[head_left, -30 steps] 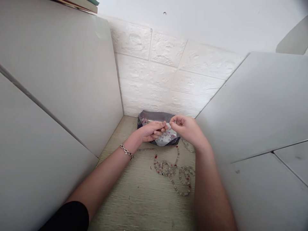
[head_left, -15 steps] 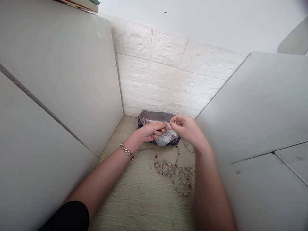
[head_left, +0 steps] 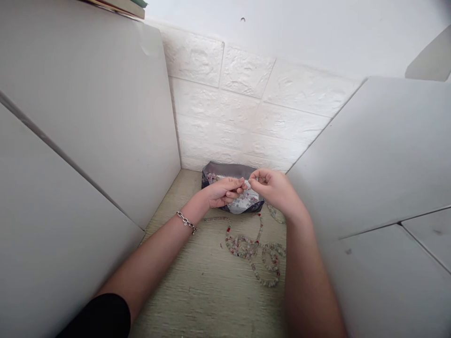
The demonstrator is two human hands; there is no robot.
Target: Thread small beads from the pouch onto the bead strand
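Above a dark fabric tray with loose small beads in it, both hands are held close together. My left hand is palm-up, thumb and fingertips pinched on something too small to make out. Just to its right, my right hand also pinches, its fingertips a short gap from the left ones; what it holds cannot be made out. A long string of multicoloured beads lies in loops on the pale wooden surface in front of the tray, partly behind my right forearm.
Grey-white panels rise close on the left and right. A white brick-patterned wall stands right behind the tray. The edge of a book-like stack shows at the top left. A chain bracelet is on my left wrist.
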